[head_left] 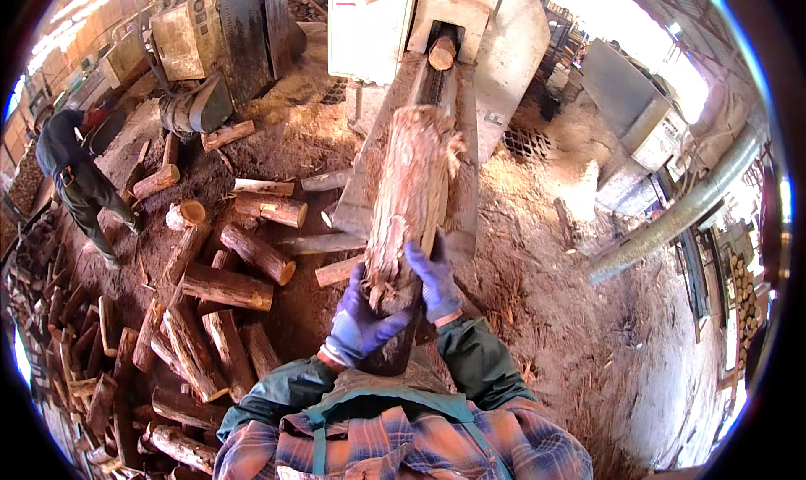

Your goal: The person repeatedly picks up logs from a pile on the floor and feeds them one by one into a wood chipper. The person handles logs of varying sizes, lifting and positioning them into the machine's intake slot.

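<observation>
Two gloved hands [395, 299], one log [410, 194]

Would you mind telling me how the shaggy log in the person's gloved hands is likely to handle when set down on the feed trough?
The log is thick and rigid, probably heavy: both the left hand and right hand grip its near end. Its loose, stringy bark may shed or slip under the gloves. Being round, it could roll unless the trough cradles it.
</observation>
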Demonstrator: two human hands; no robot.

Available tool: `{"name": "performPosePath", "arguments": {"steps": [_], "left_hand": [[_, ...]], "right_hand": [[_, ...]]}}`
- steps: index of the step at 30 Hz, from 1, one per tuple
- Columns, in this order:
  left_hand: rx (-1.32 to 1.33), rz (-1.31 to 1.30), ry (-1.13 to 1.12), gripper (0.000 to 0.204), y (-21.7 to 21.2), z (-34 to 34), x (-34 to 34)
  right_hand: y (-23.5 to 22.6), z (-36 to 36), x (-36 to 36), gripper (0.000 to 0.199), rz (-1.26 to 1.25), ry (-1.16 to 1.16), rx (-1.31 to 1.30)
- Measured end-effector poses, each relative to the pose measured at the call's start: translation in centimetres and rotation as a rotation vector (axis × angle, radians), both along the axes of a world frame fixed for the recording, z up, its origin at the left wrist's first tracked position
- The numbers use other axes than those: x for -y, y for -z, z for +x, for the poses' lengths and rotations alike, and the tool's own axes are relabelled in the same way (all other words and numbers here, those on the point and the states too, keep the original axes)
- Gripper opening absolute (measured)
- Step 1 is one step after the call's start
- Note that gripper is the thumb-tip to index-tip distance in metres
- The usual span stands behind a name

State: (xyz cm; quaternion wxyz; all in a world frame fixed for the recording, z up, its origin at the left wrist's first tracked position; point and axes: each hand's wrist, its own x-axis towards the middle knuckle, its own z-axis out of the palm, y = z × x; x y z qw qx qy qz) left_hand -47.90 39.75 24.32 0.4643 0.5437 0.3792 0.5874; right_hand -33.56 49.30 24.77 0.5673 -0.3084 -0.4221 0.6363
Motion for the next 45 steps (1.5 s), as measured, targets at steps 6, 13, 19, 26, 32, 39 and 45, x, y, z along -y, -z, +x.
{"name": "performPosePath", "arguments": {"steps": [6,13,19,26,32,39,45], "left_hand": [[0.276,0.111,0.086,0.095,-3.8,2.4,-23.6],[-0.266,0.083,-0.118,0.047,-6.8,2.3,-41.2],[-0.093,-0.346,-0.403,0.036,2.2,-1.3,-32.3],[0.019,-0.641,-0.936,0.045,4.3,1.1,-12.3],[-0.014,-0.803,-1.089,0.047,9.3,12.4,4.5],[0.026,-0.925,-1.12,0.046,10.3,18.9,24.0],[0.186,-0.979,-1.379,0.05,10.4,22.0,42.1]], "right_hand": [[-6.6,2.5,-23.4,0.059,0.133,0.077,0.15],[-7.2,4.8,-61.0,0.073,0.287,0.148,0.704],[4.8,-5.0,-70.6,0.091,0.357,0.206,1.43],[9.2,-7.5,-73.7,0.075,0.887,-0.209,1.436],[14.7,-14.0,-66.1,0.062,0.499,-0.242,1.171],[19.7,-23.6,-17.4,0.039,0.851,-1.137,0.789],[36.1,-15.8,5.4,0.031,0.231,-1.574,1.252]]}}
